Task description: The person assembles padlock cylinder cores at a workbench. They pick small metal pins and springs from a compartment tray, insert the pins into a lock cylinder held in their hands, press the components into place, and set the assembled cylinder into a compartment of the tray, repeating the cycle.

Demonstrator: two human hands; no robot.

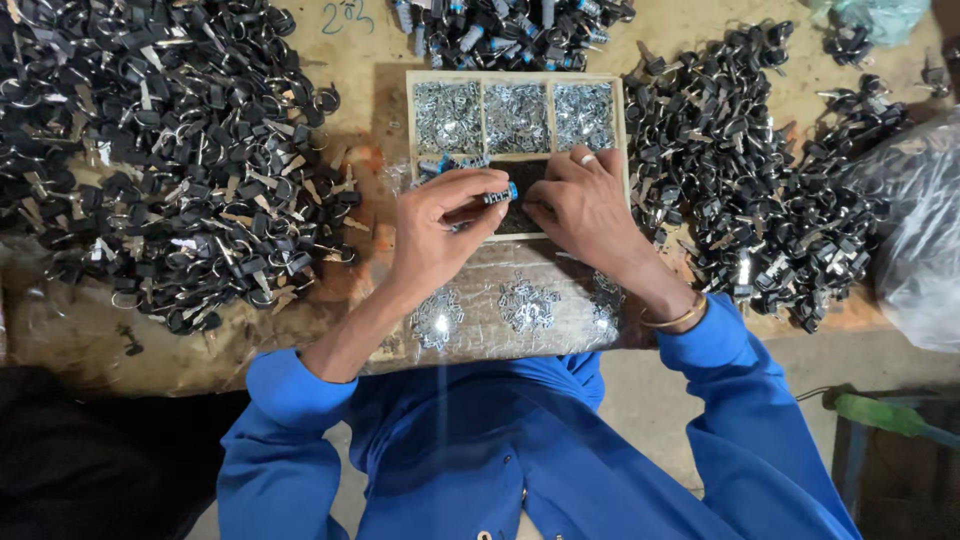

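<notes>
My left hand (440, 225) pinches a small metal lock cylinder with a blue end (502, 194) between thumb and fingers, over the front of a wooden compartment tray (412, 110). My right hand (585, 205), with a ring on one finger and a bangle at the wrist, rests on the tray's dark lower compartment, its fingertips touching the same cylinder. The tray's three upper compartments hold small shiny metal parts (516, 115). Both my sleeves are blue.
A large heap of black-headed keys on rings (170, 150) fills the left of the bench, another heap (760, 180) the right. More blue-ended cylinders (510, 30) lie behind the tray. Clusters of small metal pieces (525, 303) sit on clear plastic near me. A plastic bag (920, 240) lies far right.
</notes>
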